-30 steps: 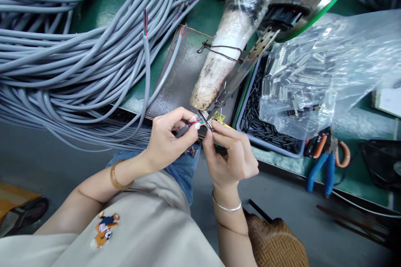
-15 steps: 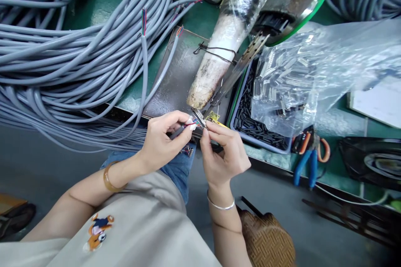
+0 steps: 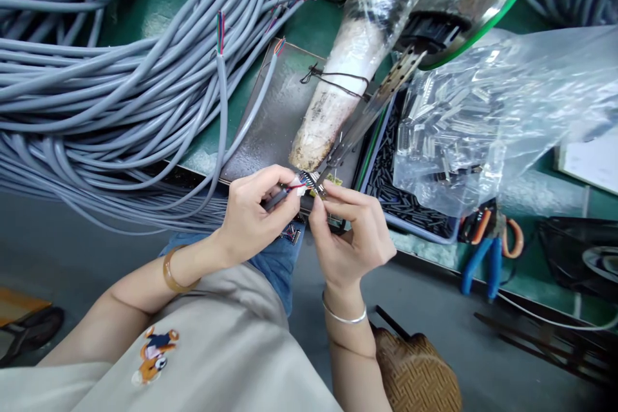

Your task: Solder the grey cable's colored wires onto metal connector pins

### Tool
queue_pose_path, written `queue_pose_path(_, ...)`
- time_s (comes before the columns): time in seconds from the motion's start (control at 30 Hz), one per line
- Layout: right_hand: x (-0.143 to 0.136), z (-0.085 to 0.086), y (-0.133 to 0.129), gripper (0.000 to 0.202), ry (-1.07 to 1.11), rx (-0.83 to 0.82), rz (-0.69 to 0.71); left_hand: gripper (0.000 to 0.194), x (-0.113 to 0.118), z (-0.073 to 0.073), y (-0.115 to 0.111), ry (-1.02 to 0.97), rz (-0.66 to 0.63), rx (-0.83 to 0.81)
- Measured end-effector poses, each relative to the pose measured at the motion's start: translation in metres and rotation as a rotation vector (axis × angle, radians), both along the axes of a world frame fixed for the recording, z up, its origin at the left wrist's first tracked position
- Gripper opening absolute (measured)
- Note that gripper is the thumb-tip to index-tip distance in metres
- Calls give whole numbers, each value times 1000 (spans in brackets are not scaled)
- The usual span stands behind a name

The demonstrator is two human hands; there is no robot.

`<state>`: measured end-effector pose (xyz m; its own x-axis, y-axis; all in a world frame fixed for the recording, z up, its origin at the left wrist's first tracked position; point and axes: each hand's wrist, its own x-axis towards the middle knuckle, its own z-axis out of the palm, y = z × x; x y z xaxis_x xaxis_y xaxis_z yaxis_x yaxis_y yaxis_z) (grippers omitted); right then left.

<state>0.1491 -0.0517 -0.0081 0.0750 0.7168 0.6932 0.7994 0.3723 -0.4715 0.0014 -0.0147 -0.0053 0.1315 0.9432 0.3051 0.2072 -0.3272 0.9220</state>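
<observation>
A connector [image 3: 306,177] sits just below the white tube [image 3: 321,119], wires [image 3: 293,187] apparently being joined. Below-left of the tube, the left hand [image 3: 258,209] pinches a cable [image 3: 276,198]; below-right, the right hand [image 3: 355,225] pinches, seemingly, the connector. The next move likely needs steady alignment.

Round jacketed cable [image 3: 275,199]: dark grey; its thin wires [image 3: 296,187] show red and green. Small toothed connector [image 3: 308,178]: black and silver. Flat bench [image 3: 140,6]: green. Long-handled pliers [image 3: 493,264]: blue grips. Rounded seat [image 3: 420,373]: brown, basket-weave pattern. Shallow tray [image 3: 425,232]: blue rim; small tubular pieces [image 3: 386,196], black.
</observation>
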Motion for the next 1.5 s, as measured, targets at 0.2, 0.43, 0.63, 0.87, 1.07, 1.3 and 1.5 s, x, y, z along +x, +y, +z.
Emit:
queue_pose_path(0.2,-1,7,1,20,-21,-7,-9,3,-1,4,1,-10,-6,38)
queue_pose_path(0.43,0,-1,-1,15,-85,25,25,3,-4,0,0,-4,-36,-48)
queue_pose_path(0.63,7,-7,-9,15,10,48,50,8,-5,6,0,-143,-89,-321)
queue_pose_path(0.87,22,-25,-23,14,36,24,256,23,-18,21,0,-526,-484,-879)
queue_pose_path(1.07,2,-11,-30,11,380,-82,129,24,-26,24,-13,-557,-508,-736)
queue_pose_path(1.3,-7,12,-28,22,758,-426,216,14,-34,12,-21,-500,-579,-451)
queue_pose_path(1.5,-12,26,-37,16,431,-441,62,18,-35,3,-24,-74,-494,77)
